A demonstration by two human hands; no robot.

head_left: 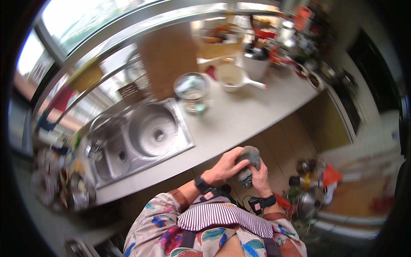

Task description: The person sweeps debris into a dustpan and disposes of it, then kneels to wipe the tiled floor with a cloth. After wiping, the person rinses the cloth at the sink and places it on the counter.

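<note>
A bunched grey-green cloth (250, 156) is gripped between both hands in front of my body, beyond the counter's front edge and above the floor. My left hand (228, 164) holds it from the left with the thumb across its front. From the right, my right hand (259, 176) closes on the same cloth. Its lower end (245, 178) hangs folded below the fingers. Each wrist wears a black strap with a small device. A double-bowl stainless steel sink (186, 141) is set in the counter to the left, and no water shows in its bowls.
On the pale counter (221, 128) stand a metal bowl (191, 86) and a white handled pot (229, 77). A brown board (170, 57) leans by the window. Crowded jars and utensils (285, 38) fill the far right. Bags and a metal pot (309, 205) sit low at right.
</note>
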